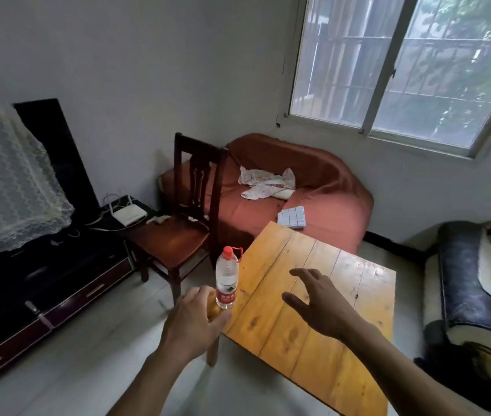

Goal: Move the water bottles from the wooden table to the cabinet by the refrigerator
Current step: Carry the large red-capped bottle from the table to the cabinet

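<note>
While bottle (pixel 226 279) stands (upright) on table (pixel 313 310), both hands hover open.

Most of the wooden table (pixel 313 295) top lies bare. One bottle (pixel 226 279) stands upright at its left edge. A dark chair (pixel 182 223) crowds the table's far left corner.

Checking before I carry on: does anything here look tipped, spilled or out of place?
Nothing spilled. The water bottle stands upright and capped, but right at the wooden table's left edge, beside the left hand. Crumpled cloth lies on the sofa.
</note>
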`<state>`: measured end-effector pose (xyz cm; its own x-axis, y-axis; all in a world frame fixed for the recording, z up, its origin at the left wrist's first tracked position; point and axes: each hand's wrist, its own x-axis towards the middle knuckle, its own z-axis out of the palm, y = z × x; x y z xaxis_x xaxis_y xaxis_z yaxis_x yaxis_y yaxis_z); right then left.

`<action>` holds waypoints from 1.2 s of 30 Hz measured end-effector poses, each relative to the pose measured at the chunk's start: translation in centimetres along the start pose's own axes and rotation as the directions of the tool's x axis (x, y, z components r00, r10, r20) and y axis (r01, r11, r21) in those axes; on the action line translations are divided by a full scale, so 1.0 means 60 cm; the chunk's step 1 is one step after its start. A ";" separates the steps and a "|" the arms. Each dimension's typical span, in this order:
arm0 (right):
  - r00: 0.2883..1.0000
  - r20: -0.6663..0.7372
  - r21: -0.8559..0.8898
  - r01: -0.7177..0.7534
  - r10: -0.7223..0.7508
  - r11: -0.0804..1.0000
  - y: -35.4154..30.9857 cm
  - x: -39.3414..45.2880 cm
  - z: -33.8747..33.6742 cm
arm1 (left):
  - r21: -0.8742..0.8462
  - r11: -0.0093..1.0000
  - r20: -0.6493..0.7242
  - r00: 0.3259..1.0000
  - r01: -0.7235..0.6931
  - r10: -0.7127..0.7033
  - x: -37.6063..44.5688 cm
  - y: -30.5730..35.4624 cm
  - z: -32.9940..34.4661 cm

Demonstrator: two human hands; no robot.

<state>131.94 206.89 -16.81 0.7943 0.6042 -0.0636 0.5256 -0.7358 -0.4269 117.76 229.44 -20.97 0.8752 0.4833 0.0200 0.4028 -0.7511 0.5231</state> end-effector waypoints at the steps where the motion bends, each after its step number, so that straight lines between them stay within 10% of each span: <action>1: 1.000 -0.007 0.000 -0.009 0.009 1.000 -0.007 0.011 0.004 | -0.003 1.000 0.004 1.000 -0.021 0.021 0.019 -0.006 -0.003; 36: 0.879 0.148 0.067 -0.466 0.454 0.882 0.035 0.379 0.158 | -0.046 0.999 0.413 0.910 -0.003 0.022 0.463 -0.189 0.126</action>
<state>148.23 221.95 -27.70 0.8914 0.2425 -0.3829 0.0727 -0.9104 -0.4073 139.51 247.97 -32.76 0.9163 0.2378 -0.3224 0.3873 -0.7312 0.5615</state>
